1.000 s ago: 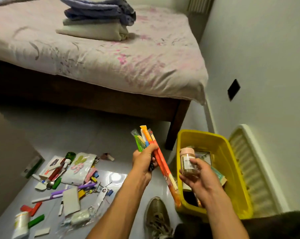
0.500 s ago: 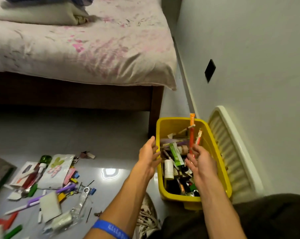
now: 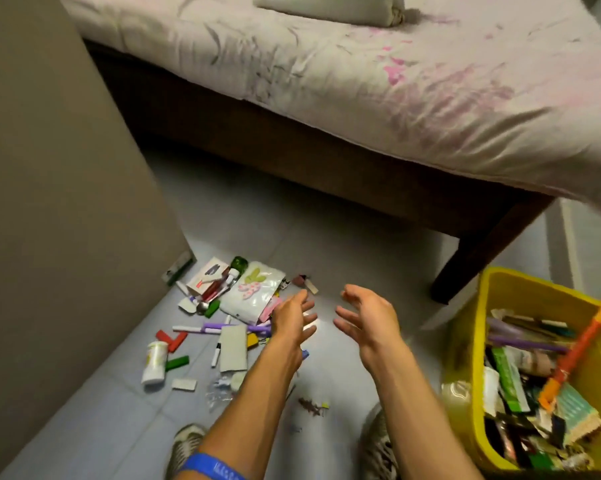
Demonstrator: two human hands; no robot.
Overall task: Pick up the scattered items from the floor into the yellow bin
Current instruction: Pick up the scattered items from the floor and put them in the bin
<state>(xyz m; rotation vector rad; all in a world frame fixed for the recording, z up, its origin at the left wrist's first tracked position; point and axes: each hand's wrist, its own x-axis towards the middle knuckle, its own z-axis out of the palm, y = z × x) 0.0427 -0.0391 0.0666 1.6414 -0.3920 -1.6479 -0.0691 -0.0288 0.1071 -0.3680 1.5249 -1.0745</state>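
Where the grey tiled floor (image 3: 326,237) fills the middle of the frame, a bed (image 3: 361,81) with a pale floral sheet spans the top, its dark wooden leg (image 3: 482,258) standing at centre right, and a plain beige panel (image 3: 50,168) rises along the left edge. One yellow bin (image 3: 472,341) sits at the lower right, partly cut off by the frame, packed with mixed items; one orange stick (image 3: 576,348) lies across its contents, long axis running from lower left to upper right, upper end at the bin's far rim. Scattered items (image 3: 223,323) lie in a loose heap at lower centre-left, well apart from the bin: one white bottle (image 3: 154,362) on its side, long axis near vertical in the frame; one flat pouch (image 3: 254,292) with a flower print; one grey card (image 3: 234,348); two red pieces (image 3: 172,339); two green pieces (image 3: 177,362); one purple pen (image 3: 230,328) lying left to right; smaller bits too blurred to count. Two hands reach forward at centre, both empty, palms facing each other: left hand (image 3: 292,320) with fingers spread and relaxed above the heap's right edge; right hand (image 3: 365,313) with fingers loosely curved, holding nothing, over bare floor. One blue wristband (image 3: 211,467) circles the left forearm at the bottom edge. Two shoes (image 3: 185,445) show at the bottom.
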